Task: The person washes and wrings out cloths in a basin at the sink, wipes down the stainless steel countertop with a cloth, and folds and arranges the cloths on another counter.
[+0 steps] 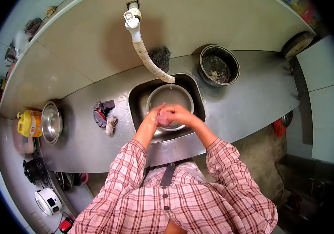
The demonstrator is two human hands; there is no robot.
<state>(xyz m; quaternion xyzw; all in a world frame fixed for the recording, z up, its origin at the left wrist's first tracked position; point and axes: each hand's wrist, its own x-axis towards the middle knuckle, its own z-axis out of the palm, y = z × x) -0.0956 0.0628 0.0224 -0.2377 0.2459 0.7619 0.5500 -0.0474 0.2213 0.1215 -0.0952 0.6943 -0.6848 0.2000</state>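
Two hands together, left hand [150,117] against right hand [179,114] | fingers bunched close, cannot tell if gripping anything | over near half of round basin [192,102] in sink [135,102] | faucet hose [147,60] slanting from far left, outlet beyond fingers, nearer right hand

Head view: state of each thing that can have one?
Left hand, wet, against the right
Right hand, fingers curled against the left
Ribbed white hose, water at its mouth
Round grey metal basin, open, in the sink
Rectangular steel sink, wet
Round blackened metal pot, uncovered, scraps inside
Shiny round steel bowl, uncovered
Grey-and-red cloth, crumpled
Small pale cloth, crumpled
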